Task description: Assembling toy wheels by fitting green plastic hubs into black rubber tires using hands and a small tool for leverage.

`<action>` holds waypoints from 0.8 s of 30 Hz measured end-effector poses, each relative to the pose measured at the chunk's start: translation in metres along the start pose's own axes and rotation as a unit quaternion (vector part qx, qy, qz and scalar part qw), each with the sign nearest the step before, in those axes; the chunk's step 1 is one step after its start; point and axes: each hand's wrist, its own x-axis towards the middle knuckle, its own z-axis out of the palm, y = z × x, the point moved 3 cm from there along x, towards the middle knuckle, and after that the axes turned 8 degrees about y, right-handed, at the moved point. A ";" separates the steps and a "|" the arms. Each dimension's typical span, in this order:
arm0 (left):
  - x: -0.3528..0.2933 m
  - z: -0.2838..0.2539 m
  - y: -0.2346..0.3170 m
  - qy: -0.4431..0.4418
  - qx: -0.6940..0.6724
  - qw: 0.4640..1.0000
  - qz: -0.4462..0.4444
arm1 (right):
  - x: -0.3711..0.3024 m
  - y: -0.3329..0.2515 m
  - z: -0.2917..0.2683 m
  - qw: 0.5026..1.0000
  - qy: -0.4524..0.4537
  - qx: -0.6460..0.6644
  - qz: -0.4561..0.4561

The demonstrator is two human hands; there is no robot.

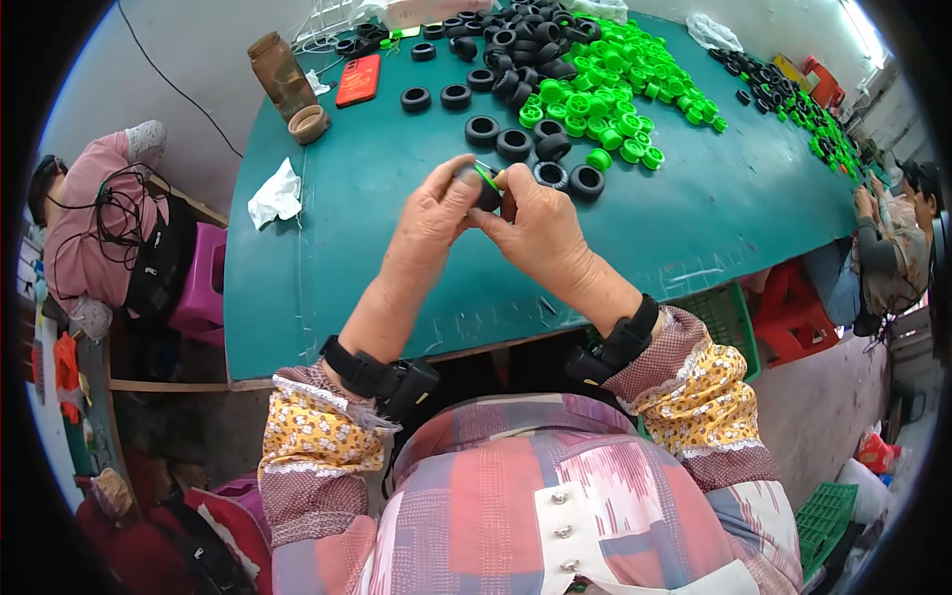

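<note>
Just above the near part of the green table (pixel 347 258), both hands meet at a small black toy tyre (pixel 489 197) with a bright green wheel rim (pixel 485 178) in it. My left hand (pixel 420 220) is closed around its left side. From the other side my right hand (pixel 551 230) pinches close to the rim, a small yellow piece and a thin pale edge showing between its fingers, perhaps a slim tool. My fingers hide much of it. Nearest beyond them lie loose black tyres (pixel 514 145) and a green rim (pixel 598 159).
A heap of black tyres (pixel 535 45) and a pile of green rims (pixel 635 74) cover the far middle. At left stand a brown bottle (pixel 280 74), its lid (pixel 308 124), a red phone (pixel 358 80) and crumpled tissue (pixel 276 194). People (pixel 104 223) sit at both sides.
</note>
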 end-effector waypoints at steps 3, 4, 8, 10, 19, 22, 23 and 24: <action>0.014 -0.005 -0.001 0.028 -0.024 0.999 0.003 | 0.007 0.009 0.010 0.999 -0.031 0.023 0.017; 0.019 -0.008 -0.001 0.040 -0.046 0.998 -0.001 | 0.011 0.011 0.011 0.998 -0.054 0.029 0.030; 0.042 -0.042 -0.006 0.098 -0.198 0.975 -0.039 | 0.023 0.035 0.012 0.996 -0.085 -0.024 0.020; 0.048 -0.051 -0.003 0.130 -0.231 0.963 -0.042 | 0.026 0.054 0.017 0.991 -0.092 -0.101 -0.002; 0.041 -0.070 -0.005 0.099 -0.226 0.966 -0.079 | 0.042 0.076 0.061 0.948 -0.156 -0.274 -0.035; 0.033 -0.072 -0.001 0.095 -0.194 0.974 -0.068 | 0.036 0.082 0.062 0.951 -0.142 -0.263 -0.075; 0.030 -0.072 -0.002 0.102 -0.166 0.979 -0.058 | 0.034 0.083 0.062 0.950 -0.149 -0.261 -0.085; 0.028 -0.073 -0.002 0.109 -0.138 0.983 -0.048 | 0.032 0.082 0.062 0.951 -0.138 -0.262 -0.092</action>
